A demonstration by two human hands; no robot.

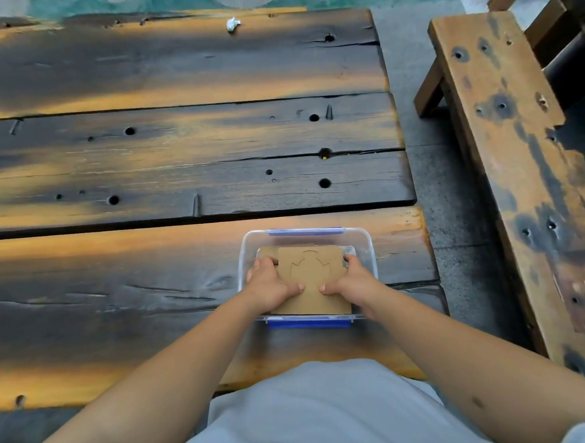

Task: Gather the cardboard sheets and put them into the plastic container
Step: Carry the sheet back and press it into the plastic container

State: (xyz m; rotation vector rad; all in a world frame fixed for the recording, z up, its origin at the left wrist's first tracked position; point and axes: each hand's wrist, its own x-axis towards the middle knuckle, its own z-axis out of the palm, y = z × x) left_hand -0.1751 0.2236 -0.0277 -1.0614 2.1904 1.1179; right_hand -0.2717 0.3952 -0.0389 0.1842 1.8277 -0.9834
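We see matt brown cardboard (309, 271) in a clear glossy plastic container (366, 247) with blue clips, on a rough, charred wooden table (177, 153).

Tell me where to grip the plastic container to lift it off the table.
Take the plastic container by its two short side walls, one hand from the left and one from the right, fingers hooked under the rim. The blue latches occupy the near and far edges, and the cardboard sheets fill the opening, so a grip from above looks blocked.
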